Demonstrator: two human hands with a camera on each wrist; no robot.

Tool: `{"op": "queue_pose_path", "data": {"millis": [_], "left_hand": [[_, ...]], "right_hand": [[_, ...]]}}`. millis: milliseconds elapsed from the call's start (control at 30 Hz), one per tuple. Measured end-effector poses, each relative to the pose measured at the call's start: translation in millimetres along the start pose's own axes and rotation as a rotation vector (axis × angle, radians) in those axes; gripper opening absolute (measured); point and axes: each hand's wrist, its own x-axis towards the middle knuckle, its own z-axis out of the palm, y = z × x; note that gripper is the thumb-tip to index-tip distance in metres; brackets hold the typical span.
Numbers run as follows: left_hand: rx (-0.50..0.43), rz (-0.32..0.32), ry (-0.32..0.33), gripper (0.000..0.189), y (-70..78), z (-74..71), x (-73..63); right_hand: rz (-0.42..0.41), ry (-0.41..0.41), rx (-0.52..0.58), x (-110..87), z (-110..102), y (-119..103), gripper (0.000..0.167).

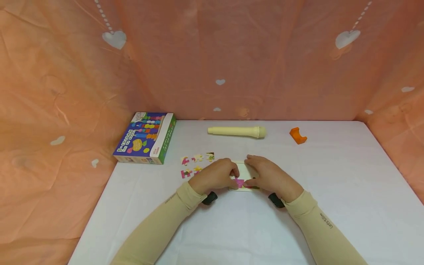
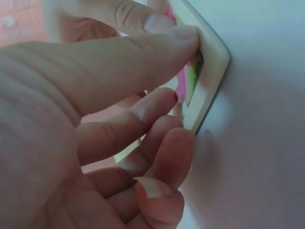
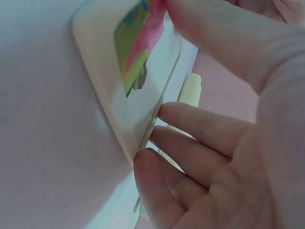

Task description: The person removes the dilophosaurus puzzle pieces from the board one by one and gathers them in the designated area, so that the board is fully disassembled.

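Observation:
A shallow cream puzzle tray lies between both hands, with a few jigsaw pieces along its near edge. My left hand is at the tray's left side, its thumb and index finger pinching a pink and green puzzle piece close over the tray floor. The other left fingers curl beside it. My right hand spans the tray's right side. Its thumb touches the colourful pieces, while its fairly straight fingers rest along the tray's edge in the right wrist view.
Several loose jigsaw pieces lie left of the tray, partly hidden by the left hand. A boxed toy sits at the back left. Behind the tray lies a pale yellow microphone-shaped stick, with an orange curved piece to its right.

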Motion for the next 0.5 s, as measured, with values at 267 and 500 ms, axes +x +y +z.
{"op": "queue_pose_path", "data": {"millis": [267,500], "left_hand": [[0.004,-0.031,0.012,0.021,-0.6,1.1,-0.1],[-0.01,-0.023,0.023,0.019,-2.5,1.8,0.6]], "right_hand": [[0.017,0.003,0.014,-0.4,1.4,0.1,0.082],[0.022,0.003,0.008,-0.1,0.7,-0.9,0.081]]}}
